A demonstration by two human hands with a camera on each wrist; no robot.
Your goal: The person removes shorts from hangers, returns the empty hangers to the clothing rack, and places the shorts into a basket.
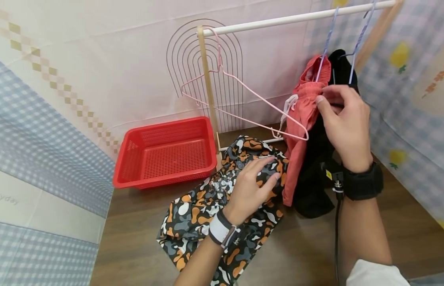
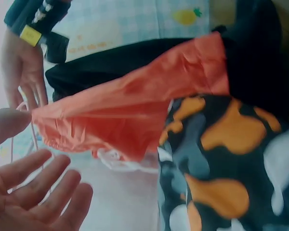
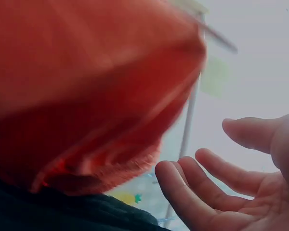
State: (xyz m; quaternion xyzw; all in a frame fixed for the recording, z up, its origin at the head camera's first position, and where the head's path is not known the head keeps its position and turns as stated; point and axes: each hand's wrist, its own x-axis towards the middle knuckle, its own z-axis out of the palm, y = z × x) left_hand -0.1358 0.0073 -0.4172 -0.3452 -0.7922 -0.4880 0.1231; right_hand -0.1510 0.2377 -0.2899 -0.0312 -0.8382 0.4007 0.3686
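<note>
Coral-red drawstring pants point(image 1: 305, 107) hang from a lavender hanger point(image 1: 328, 39), with a black garment point(image 1: 316, 174) on a second hanger behind them. My right hand point(image 1: 347, 123) is beside the pants' waistband, thumb and fingers apart. In the right wrist view this hand point(image 3: 231, 187) holds nothing, and a gap separates it from the red cloth point(image 3: 101, 96). Below, my left hand point(image 1: 248, 188) hovers over or rests on a camouflage-patterned garment point(image 1: 196, 214); I cannot tell which. Its fingers point(image 2: 62, 187) spread loosely with nothing in them.
A bare pink hanger point(image 1: 255, 95) hangs on the left part of the white rod point(image 1: 279, 20). On the wooden floor point(image 1: 136, 238), left of the rack's wooden post point(image 1: 207, 79), stands a red perforated basket point(image 1: 164, 178). Patterned cloth walls point(image 1: 82, 71) enclose the space.
</note>
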